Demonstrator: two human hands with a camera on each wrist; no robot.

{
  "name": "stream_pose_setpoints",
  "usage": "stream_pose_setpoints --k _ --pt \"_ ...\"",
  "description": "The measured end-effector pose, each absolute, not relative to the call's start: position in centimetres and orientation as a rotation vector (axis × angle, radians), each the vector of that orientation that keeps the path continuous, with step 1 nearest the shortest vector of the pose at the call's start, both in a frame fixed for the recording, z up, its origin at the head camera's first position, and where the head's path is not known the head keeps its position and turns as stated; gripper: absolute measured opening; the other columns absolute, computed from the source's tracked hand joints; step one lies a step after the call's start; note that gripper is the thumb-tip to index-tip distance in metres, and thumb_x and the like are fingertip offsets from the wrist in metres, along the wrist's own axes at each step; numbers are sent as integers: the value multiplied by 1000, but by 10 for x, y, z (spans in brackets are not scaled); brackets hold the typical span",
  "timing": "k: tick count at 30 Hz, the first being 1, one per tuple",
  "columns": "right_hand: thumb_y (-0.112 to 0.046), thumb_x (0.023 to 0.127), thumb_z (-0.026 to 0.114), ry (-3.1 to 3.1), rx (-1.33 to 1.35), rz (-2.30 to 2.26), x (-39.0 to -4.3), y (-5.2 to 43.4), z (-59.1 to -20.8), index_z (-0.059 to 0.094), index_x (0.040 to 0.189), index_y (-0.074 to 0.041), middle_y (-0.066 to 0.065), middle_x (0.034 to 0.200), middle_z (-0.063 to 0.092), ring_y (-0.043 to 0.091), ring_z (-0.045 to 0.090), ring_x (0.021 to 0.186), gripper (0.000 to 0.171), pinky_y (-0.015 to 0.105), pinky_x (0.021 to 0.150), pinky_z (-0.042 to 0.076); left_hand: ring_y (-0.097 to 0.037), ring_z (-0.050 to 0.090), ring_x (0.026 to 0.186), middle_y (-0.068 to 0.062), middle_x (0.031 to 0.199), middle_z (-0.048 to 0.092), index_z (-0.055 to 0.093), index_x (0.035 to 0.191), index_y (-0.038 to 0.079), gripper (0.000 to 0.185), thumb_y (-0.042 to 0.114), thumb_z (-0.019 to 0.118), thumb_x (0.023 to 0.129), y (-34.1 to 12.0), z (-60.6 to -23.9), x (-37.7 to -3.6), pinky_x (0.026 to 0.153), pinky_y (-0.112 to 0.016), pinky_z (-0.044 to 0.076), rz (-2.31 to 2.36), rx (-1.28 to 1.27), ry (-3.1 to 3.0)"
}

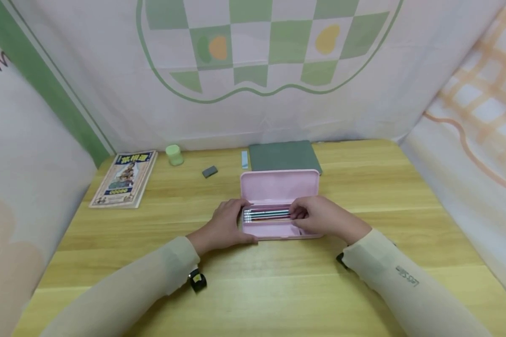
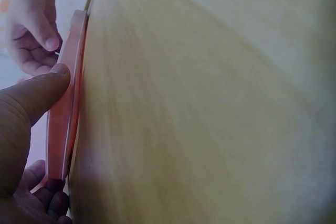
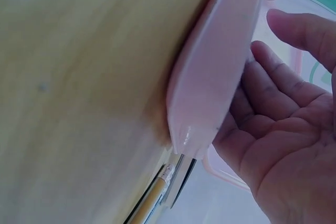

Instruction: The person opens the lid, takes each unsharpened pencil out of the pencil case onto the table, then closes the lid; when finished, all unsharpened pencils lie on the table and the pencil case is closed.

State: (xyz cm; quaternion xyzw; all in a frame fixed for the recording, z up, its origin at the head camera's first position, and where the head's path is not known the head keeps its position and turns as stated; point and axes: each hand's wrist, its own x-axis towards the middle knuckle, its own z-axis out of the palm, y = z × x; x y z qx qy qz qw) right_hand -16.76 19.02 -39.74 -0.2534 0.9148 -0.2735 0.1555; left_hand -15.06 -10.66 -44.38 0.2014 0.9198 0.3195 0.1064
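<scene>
A pink pencil case (image 1: 280, 187) stands with its lid raised, and several pencils (image 1: 265, 215) lie side by side in its back compartment. My left hand (image 1: 225, 227) grips the case's left end, thumb along the front edge and fingers at the side. Over the right end reaches my right hand (image 1: 318, 215), its bent fingers down by the pencils' right ends. The right wrist view shows that thumb (image 3: 302, 27) apart from the fingers, with nothing visible between them. Those pencil ends are hidden behind the hand in the head view.
Behind the case lies a dark green notebook (image 1: 282, 154), beside a pale blue strip (image 1: 244, 159). Further left are a grey eraser (image 1: 210, 172), a green container (image 1: 174, 155) and a book (image 1: 124, 180). A pencil (image 3: 152, 198) and other slim items lie beyond the case's right end.
</scene>
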Motion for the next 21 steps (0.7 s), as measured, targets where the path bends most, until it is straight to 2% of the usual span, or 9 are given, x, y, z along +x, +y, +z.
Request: stream_pose_setpoints --k 7,14,21 --pt "-13 94 75 2604 -695 -755 -167 189 -395 76 106 -9 -6 97 74 10 68 93 13 36 86 57 -26 38 139 -4 150 48 45 148 16 98 58 91 72 -107 -445 -151 119 -46 30 949 603 2705" --pt "-16 93 78 2577 -715 -821 -169 190 -395 74 107 -6 -4 96 72 11 66 91 18 35 85 57 -26 38 139 -4 150 48 45 148 17 98 59 90 72 -106 -444 -151 119 -46 30 958 599 2693" --pt "-15 93 78 2577 -713 -839 -169 191 -397 74 106 -8 -4 95 72 12 65 88 15 35 83 56 -26 38 140 -4 151 47 45 148 16 99 60 90 72 -107 -444 -151 119 -47 30 970 596 2681"
